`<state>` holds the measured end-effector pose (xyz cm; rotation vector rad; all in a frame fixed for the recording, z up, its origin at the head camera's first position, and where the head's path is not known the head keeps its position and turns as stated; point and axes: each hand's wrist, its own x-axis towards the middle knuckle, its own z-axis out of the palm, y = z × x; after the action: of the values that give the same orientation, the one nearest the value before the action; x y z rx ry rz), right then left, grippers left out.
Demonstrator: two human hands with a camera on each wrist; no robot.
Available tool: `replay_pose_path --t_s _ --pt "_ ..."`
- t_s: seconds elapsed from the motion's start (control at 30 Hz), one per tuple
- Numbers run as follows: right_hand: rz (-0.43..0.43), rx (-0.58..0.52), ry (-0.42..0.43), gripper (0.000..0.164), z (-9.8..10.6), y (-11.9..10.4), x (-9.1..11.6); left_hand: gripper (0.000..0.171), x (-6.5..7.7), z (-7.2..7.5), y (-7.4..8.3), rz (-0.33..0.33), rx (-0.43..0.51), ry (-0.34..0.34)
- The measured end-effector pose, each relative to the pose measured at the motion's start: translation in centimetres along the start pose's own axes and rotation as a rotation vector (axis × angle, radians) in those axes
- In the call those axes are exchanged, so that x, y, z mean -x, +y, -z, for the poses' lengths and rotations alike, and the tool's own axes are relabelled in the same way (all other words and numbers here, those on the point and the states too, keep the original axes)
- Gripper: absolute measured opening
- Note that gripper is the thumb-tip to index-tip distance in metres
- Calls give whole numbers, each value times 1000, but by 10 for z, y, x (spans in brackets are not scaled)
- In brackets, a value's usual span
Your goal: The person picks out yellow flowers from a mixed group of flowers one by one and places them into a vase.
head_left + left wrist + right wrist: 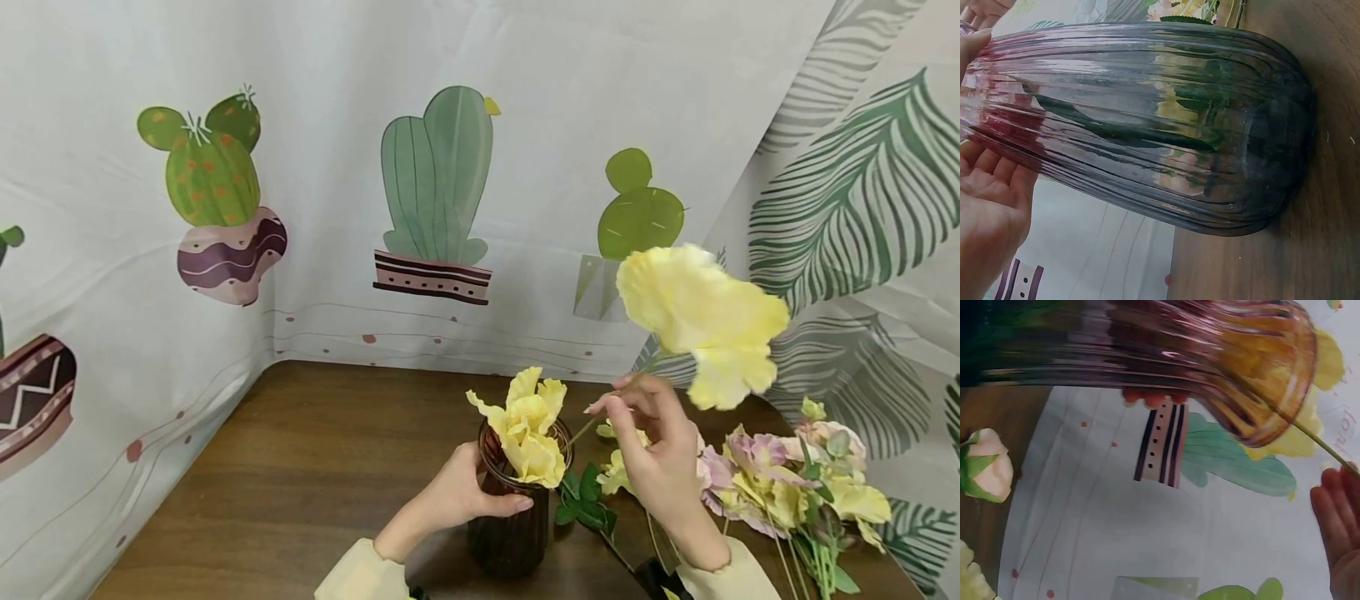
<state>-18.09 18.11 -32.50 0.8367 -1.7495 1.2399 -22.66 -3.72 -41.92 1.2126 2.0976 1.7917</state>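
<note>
A ribbed, dark glass vase stands on the table, and my left hand grips it just below the rim. One yellow flower sits in its mouth. My right hand pinches the thin stem of a second yellow flower, whose bloom leans out to the upper right. In the right wrist view this flower's stem slants across the vase's rim. Through the glass in the left wrist view, a dark green stem or leaf shows inside or behind the vase; I cannot tell which.
To the right on the brown table lies a pile of pink, purple and yellow flowers. Green leaves lie close beside the vase. A pale pink bud shows in the right wrist view. A cactus-printed cloth hangs behind.
</note>
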Motion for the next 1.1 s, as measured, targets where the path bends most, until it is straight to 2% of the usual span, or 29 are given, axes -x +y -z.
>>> replay_pose_path --t_s 0.1,0.17,0.3,0.43,0.53,0.67,0.8,0.9,1.1 --pt "-93 171 -54 17 -3 -1 7 49 0 0 0 -1 -9 3" --pt "-131 232 -103 19 -5 -1 11 49 0 0 0 0 -14 5" --pt "-149 345 -169 21 -7 -1 18 49 1 0 -1 -15 -20 7" --pt "-310 447 -222 8 -6 -4 26 49 1 0 -3 -20 -21 8" --pt "-354 509 -253 9 -5 -3 30 50 1 0 -3 -10 -10 4" --pt "-255 516 -261 21 0 4 32 49 0 0 -1 -9 10 -1" --pt "-255 507 -244 27 8 10 35 48 0 -1 0 -30 19 3" --pt "-315 529 -210 28 14 15 36 47 0 -2 1 -29 24 6" --pt "-502 533 -196 25 32 26 37 46 1 -2 -1 1 18 11"
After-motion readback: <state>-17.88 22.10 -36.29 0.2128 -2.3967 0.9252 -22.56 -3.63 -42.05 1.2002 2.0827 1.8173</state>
